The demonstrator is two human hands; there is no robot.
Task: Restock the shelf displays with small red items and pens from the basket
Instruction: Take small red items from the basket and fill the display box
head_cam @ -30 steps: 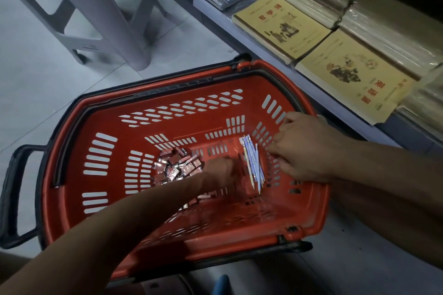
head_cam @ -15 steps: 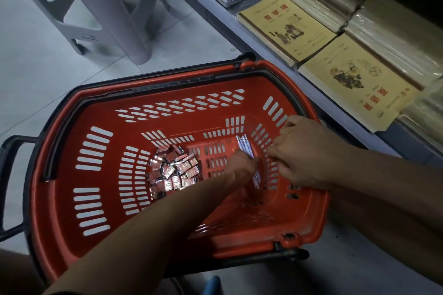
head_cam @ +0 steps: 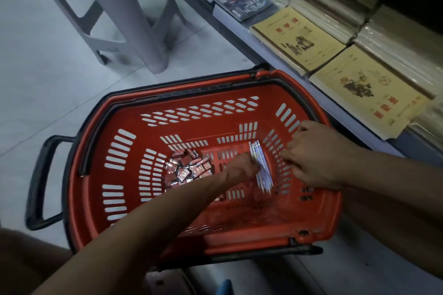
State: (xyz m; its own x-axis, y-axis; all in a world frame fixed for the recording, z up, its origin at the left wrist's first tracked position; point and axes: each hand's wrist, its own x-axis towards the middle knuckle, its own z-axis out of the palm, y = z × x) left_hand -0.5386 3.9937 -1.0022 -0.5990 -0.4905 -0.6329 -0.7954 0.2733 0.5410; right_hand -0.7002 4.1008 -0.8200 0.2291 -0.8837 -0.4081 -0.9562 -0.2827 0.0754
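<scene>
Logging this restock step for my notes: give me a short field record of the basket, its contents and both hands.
basket: red, on floor beside shelf
small red items: heap on basket bottom, left of pens
pens: bundle near basket's right wall
left hand: fingertips at pens, grip unclear
right hand: beside pens, fingers curled, hold unclear

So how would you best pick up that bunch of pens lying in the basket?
Come from above and close the hand across the middle of the pens. They lie flat, side by side on the floor of the basket, close to its right wall, so that side leaves little room. A grip across mid-length should gather them all. The left hand touches them about there.
</scene>
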